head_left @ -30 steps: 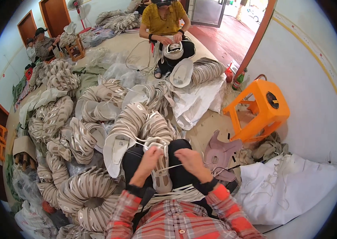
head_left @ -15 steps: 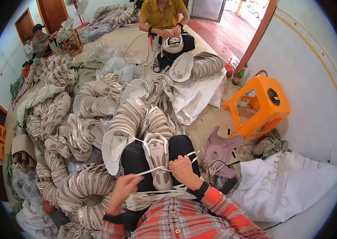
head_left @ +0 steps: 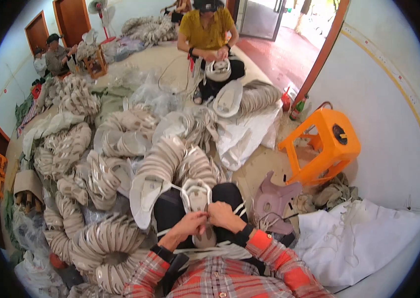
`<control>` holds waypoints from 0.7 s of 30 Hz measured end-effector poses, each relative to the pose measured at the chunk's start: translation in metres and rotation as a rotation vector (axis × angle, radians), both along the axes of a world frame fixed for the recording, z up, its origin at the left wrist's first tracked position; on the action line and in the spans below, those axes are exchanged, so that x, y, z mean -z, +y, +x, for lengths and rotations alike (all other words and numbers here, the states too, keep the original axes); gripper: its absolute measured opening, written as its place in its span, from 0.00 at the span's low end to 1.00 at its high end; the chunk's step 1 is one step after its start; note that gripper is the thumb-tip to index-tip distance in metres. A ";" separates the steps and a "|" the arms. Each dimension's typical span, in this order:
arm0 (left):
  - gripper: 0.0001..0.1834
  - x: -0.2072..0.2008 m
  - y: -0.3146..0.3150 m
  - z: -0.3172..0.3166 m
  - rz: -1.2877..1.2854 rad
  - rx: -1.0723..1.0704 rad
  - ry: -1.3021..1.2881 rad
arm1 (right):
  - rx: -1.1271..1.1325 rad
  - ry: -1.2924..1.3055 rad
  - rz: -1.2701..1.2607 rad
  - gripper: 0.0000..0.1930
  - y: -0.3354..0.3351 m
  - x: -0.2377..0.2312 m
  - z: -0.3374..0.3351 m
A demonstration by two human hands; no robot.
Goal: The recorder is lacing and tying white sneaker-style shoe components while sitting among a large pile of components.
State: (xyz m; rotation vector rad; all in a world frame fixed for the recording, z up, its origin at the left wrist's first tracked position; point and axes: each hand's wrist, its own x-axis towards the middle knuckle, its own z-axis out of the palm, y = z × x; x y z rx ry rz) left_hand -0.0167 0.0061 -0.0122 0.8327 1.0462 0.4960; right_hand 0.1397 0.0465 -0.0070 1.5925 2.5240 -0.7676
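Note:
A beige and white shoe upper [head_left: 198, 197] rests between my thighs, its opening facing away from me. My left hand [head_left: 191, 224] is closed in a pinch over its toe part. My right hand [head_left: 224, 216] presses in from the other side, fingers bent and almost touching the left ones. Both hands grip a white shoelace [head_left: 242, 208], of which a stretch shows beside my right knee; the part between the fingers is hidden. White laces [head_left: 210, 252] lie in a bundle across my lap. A white cord links the upper to a stacked row of uppers [head_left: 146, 191] beside it.
Coiled stacks of uppers [head_left: 101, 243] cover the floor at left. At right stand an orange stool [head_left: 341, 134], a broken mauve plastic piece [head_left: 277, 201] and a white sack [head_left: 363, 238]. Opposite, a person in a yellow top [head_left: 209, 35] handles another upper [head_left: 218, 70].
My left hand has moved right and inward from the pulled-out lace to meet my right hand over the upper. My right hand has shifted slightly. The view has tilted up a little.

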 end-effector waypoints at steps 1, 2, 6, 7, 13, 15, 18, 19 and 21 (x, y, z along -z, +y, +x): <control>0.18 -0.010 0.001 0.002 -0.075 -0.001 -0.011 | -0.026 0.021 -0.098 0.15 0.002 -0.010 0.004; 0.18 -0.013 0.004 -0.002 -0.093 0.036 -0.076 | -0.028 0.135 -0.058 0.07 0.004 0.016 0.013; 0.18 0.020 0.006 -0.015 -0.026 0.124 -0.042 | -0.046 0.143 -0.207 0.08 -0.004 0.010 0.012; 0.18 0.018 0.008 -0.013 0.052 0.227 0.070 | -0.080 0.227 -0.145 0.10 -0.006 0.015 0.016; 0.15 0.029 0.029 0.008 0.568 0.560 0.673 | 0.107 0.259 0.009 0.15 -0.030 0.020 0.008; 0.11 0.030 0.039 0.014 0.699 0.651 0.865 | 0.050 0.268 -0.022 0.16 -0.032 0.013 0.010; 0.09 0.030 0.035 0.020 0.933 0.647 0.855 | 0.095 0.201 -0.041 0.17 -0.032 0.018 0.010; 0.09 0.028 0.035 0.022 0.923 0.657 0.849 | 0.191 0.259 -0.011 0.16 -0.032 0.023 0.009; 0.08 0.021 0.040 0.023 1.053 0.692 0.863 | 0.327 0.384 -0.013 0.15 -0.026 0.034 0.010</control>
